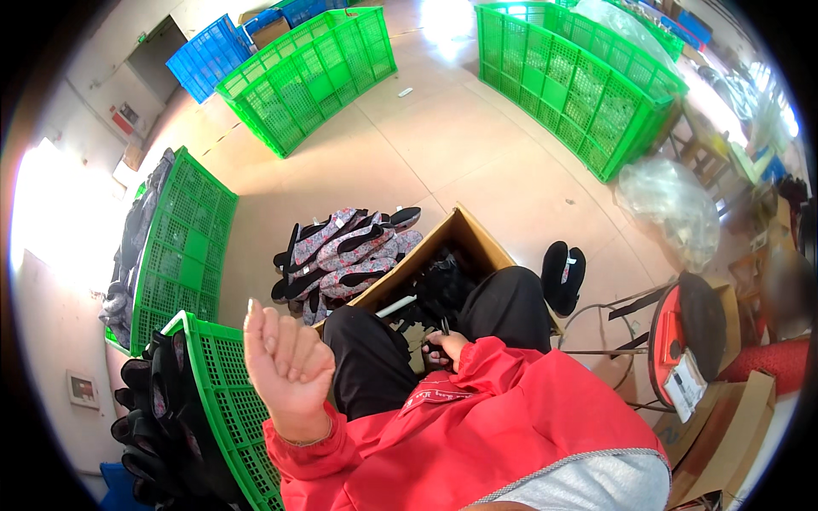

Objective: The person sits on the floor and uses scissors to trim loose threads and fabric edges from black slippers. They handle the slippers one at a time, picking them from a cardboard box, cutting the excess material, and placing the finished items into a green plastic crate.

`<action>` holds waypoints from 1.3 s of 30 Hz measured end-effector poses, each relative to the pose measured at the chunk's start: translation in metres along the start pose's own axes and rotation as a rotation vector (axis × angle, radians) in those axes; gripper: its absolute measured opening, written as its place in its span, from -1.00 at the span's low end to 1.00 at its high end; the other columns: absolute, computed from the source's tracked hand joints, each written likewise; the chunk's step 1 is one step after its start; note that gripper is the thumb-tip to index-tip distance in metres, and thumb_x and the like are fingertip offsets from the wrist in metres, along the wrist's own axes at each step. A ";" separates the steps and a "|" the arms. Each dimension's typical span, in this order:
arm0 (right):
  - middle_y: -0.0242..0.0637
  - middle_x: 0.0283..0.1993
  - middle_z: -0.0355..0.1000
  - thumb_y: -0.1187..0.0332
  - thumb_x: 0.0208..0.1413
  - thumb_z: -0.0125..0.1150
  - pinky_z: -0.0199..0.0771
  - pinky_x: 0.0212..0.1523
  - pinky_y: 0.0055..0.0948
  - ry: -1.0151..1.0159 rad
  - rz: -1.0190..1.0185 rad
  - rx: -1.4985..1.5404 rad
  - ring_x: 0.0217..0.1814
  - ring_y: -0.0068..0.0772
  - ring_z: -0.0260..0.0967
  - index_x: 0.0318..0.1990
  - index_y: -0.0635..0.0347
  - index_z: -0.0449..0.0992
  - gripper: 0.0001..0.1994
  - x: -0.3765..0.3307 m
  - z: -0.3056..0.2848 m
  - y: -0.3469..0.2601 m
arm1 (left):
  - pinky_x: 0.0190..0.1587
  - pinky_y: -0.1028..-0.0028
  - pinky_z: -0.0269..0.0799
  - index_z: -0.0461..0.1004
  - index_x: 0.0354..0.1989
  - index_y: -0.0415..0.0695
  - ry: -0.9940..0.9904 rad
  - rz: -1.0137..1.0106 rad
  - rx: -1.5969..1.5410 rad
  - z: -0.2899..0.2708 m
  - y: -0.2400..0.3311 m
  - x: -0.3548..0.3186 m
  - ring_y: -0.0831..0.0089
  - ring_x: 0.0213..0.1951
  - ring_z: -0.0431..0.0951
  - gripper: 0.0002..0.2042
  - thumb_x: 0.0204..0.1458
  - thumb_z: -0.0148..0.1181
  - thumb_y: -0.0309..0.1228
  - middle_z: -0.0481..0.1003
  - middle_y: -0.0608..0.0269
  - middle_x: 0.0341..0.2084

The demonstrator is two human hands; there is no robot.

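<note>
My left hand is raised beside my left knee, its fingers curled toward the palm and the thumb pointing up; nothing shows in it. Low in my lap, between my knees, my right hand is closed around a small dark pointed tool, too small to name surely. An open cardboard box stands between my legs with black items inside. To its left lies a pile of floral-patterned shoes with black linings. A pair of black shoes sits on the floor right of the box.
Green crates with black goods, one farther off and another nearer, stand at my left. More green crates stand ahead. At right are a clear plastic bag, a round-seated stool and flattened cardboard.
</note>
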State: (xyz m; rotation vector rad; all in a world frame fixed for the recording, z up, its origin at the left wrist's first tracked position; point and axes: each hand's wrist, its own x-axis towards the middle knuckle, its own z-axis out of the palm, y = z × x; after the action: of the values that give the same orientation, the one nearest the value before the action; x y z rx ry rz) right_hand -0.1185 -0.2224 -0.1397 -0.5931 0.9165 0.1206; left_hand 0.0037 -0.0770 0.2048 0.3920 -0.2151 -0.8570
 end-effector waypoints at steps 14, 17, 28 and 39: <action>-0.28 -0.35 0.45 0.42 0.19 0.00 0.08 -0.75 -0.65 0.021 -0.015 0.071 -0.60 -0.58 0.21 -0.25 0.08 0.42 -0.94 -0.004 0.001 0.001 | -0.78 0.66 -0.15 0.06 -0.74 -0.03 -0.164 0.431 0.641 0.005 -0.016 -0.025 0.68 -0.85 -0.09 -0.51 0.34 -0.19 -0.29 0.04 0.45 -0.91; -0.26 -0.35 0.45 0.43 0.19 0.00 0.07 -0.76 -0.64 0.029 -0.004 0.076 -0.61 -0.57 0.21 -0.23 0.10 0.41 -0.93 -0.007 0.004 -0.001 | -0.77 0.64 -0.15 0.07 -0.75 -0.05 -0.132 0.479 0.621 0.007 -0.015 -0.029 0.66 -0.84 -0.08 -0.52 0.33 -0.16 -0.31 0.06 0.44 -0.91; -0.44 -0.31 0.52 0.30 0.24 -0.01 0.05 -0.73 -0.62 -0.016 0.007 -0.013 -0.56 -0.67 0.27 -0.13 0.02 0.38 -0.88 0.010 -0.007 0.008 | -0.78 0.66 -0.12 0.15 -0.61 -0.09 -0.203 0.354 0.677 0.007 -0.015 -0.029 0.68 -0.82 -0.08 -0.58 0.38 -0.27 -0.27 0.04 0.44 -0.86; -0.46 -0.31 0.52 0.30 0.25 -0.02 0.05 -0.73 -0.62 0.001 0.011 -0.023 -0.55 -0.68 0.28 -0.14 0.00 0.40 -0.89 0.006 -0.005 0.006 | -0.77 0.64 -0.13 0.28 -0.36 -0.16 -0.026 0.301 0.628 0.005 -0.018 -0.025 0.72 -0.82 -0.08 -0.72 0.37 -0.23 -0.28 0.04 0.47 -0.85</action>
State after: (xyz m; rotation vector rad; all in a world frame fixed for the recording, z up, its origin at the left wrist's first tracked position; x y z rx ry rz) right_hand -0.1207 -0.2210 -0.1497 -0.6097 0.9199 0.1408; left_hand -0.0261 -0.0698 0.2012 0.9092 -0.5577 -0.4813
